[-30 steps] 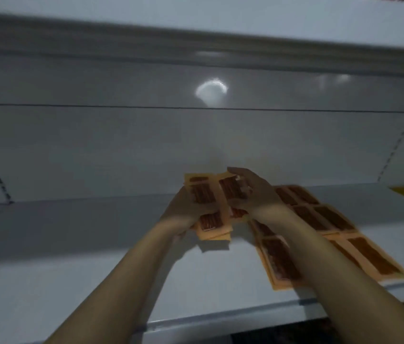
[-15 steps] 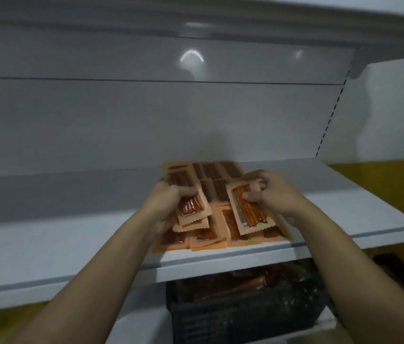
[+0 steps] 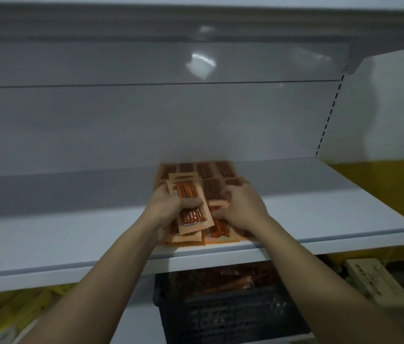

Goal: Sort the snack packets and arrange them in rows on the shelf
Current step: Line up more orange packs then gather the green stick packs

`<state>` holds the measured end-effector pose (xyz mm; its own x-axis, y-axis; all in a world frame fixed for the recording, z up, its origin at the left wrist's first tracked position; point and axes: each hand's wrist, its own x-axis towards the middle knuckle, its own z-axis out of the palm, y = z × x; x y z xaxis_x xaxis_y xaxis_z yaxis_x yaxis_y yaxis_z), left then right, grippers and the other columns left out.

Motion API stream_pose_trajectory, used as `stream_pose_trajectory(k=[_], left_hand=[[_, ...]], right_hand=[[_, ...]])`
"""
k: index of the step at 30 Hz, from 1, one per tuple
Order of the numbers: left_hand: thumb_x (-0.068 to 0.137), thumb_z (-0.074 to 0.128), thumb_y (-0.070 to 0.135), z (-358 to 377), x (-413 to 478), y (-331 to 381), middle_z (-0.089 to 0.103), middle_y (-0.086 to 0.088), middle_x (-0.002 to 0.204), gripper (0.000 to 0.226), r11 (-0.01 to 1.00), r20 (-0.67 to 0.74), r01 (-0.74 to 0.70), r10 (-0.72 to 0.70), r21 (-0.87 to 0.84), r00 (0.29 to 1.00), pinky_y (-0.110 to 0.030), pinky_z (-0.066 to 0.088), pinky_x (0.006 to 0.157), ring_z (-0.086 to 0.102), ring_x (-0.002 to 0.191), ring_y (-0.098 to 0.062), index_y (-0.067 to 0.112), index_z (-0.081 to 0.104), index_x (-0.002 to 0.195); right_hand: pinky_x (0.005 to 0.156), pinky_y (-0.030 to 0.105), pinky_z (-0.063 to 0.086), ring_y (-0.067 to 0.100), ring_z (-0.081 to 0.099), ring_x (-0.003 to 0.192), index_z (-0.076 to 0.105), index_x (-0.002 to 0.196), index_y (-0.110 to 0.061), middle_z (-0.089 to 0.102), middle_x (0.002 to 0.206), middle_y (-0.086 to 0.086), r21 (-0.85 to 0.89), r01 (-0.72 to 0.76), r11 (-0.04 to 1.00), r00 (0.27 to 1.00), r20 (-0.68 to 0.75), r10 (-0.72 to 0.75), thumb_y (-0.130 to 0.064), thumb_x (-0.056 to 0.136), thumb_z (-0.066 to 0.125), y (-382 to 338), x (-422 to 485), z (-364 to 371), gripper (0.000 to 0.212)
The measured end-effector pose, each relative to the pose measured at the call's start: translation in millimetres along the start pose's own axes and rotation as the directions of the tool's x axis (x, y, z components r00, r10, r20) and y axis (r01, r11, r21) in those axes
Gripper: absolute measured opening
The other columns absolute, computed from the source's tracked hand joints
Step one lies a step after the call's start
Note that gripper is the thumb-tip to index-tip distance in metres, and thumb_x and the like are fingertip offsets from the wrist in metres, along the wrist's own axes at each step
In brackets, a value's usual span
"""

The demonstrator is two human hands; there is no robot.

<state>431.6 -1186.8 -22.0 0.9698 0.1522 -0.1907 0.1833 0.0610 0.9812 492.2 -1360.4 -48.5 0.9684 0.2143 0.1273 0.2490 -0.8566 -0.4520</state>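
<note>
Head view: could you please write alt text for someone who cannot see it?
The left hand grips a stack of orange snack packets while the right hand holds another packet on rows laid on the white shelf, above a crate.

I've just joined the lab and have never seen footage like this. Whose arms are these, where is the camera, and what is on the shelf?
There is no machine here: a person works with bare hands, and the one picture comes from a camera worn on their head, looking forward and down, so the arms reach in from below. The left hand grips a small stack of packets, orange snack sachets with sticks showing through a window. The right hand curls its fingers on a single packet lying at the front of the white shelf. Behind it, more packets lie flat in rows. Under the shelf stands a dark crate that seems to hold more of them.
</note>
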Motion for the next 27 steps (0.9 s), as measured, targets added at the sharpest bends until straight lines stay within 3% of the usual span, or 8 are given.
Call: stream_pose_trajectory(k=[3,6,10,14,16,19,22,27], left_hand=[[0.070,0.083,0.004,6.8,1.1,-1.7,0.076,-0.009,0.096,0.050,1.000,-0.015,0.005,-0.005,-0.011,1.000,-0.049,0.060,0.078,0.074,0.084,-0.028,0.012,0.060,0.114],[0.069,0.084,0.004,17.3,4.0,0.9,0.074,-0.008,0.102,0.056,0.999,-0.013,-0.035,0.035,-0.017,0.999,-0.048,0.060,0.081,0.074,0.088,-0.026,0.012,0.058,0.117],[0.071,0.082,0.003,32.0,4.0,7.2,0.072,-0.009,0.110,0.063,0.996,0.118,-0.075,0.068,0.049,0.991,-0.049,0.057,0.087,0.072,0.096,-0.026,0.014,0.053,0.126],[0.092,0.064,0.022,34.8,2.4,16.1,0.070,-0.016,0.115,0.040,0.990,0.324,0.039,0.007,-0.134,0.946,-0.046,0.057,0.085,0.069,0.104,-0.031,0.010,0.054,0.129],[0.097,0.056,0.021,38.3,4.2,17.6,0.071,-0.017,0.111,0.031,0.987,0.304,0.042,0.008,-0.156,0.953,-0.044,0.059,0.080,0.070,0.101,-0.031,0.010,0.055,0.126],[0.096,0.058,0.008,47.0,6.2,16.6,0.071,-0.018,0.108,0.028,0.997,0.170,-0.029,0.041,-0.073,0.985,-0.042,0.061,0.073,0.072,0.093,-0.032,0.010,0.054,0.124],[0.095,0.059,0.004,46.1,9.7,15.5,0.071,-0.017,0.104,0.024,0.997,0.034,-0.076,0.075,0.028,0.997,-0.041,0.062,0.069,0.072,0.089,-0.031,0.009,0.058,0.118],[0.089,0.065,-0.002,34.6,13.0,18.2,0.075,-0.013,0.081,0.013,0.998,-0.024,-0.053,0.054,0.040,0.998,-0.036,0.059,0.054,0.074,0.073,-0.028,0.007,0.063,0.098]], right_hand=[[0.085,0.034,0.053,0.015,0.059,0.106,0.061,0.122,-0.026,0.060,0.121,-0.002,0.289,0.042,0.956,0.986,-0.168,0.007,-0.048,0.087,0.066,-1.7,0.0,-12.1,0.042],[0.065,0.023,0.056,0.006,0.070,0.084,0.061,0.105,-0.033,0.072,0.100,-0.010,0.685,-0.004,0.728,1.000,0.018,-0.012,-0.049,0.084,0.070,-12.0,-2.7,-37.0,0.028],[0.060,0.026,0.058,0.011,0.073,0.076,0.063,0.096,-0.026,0.076,0.089,-0.002,0.699,-0.091,0.709,0.986,0.162,-0.033,-0.026,0.080,0.079,-12.3,-6.1,-46.8,0.023],[0.059,0.029,0.059,0.020,0.074,0.074,0.065,0.097,-0.007,0.076,0.081,0.006,0.873,-0.177,0.455,0.984,0.166,0.065,-0.004,0.085,0.071,5.4,-5.3,-58.9,0.014],[0.054,0.025,0.056,0.020,0.074,0.072,0.062,0.097,-0.006,0.076,0.078,0.006,0.892,-0.187,0.412,0.982,0.173,0.071,0.001,0.085,0.069,11.0,-5.2,-60.8,0.016],[0.051,0.026,0.055,0.019,0.073,0.066,0.062,0.099,-0.006,0.074,0.080,0.008,0.879,-0.158,0.450,0.986,0.118,0.116,0.002,0.083,0.071,17.2,-2.6,-61.3,0.020],[0.051,0.025,0.053,0.014,0.071,0.064,0.062,0.090,-0.013,0.071,0.084,0.006,0.798,-0.122,0.590,0.985,0.026,0.169,-0.002,0.081,0.075,33.7,0.5,-68.0,0.019],[0.047,0.020,0.050,0.008,0.071,0.061,0.062,0.094,-0.014,0.072,0.078,0.001,0.661,-0.213,0.720,0.977,0.135,0.165,-0.009,0.081,0.077,49.4,-5.8,-58.0,0.021]])
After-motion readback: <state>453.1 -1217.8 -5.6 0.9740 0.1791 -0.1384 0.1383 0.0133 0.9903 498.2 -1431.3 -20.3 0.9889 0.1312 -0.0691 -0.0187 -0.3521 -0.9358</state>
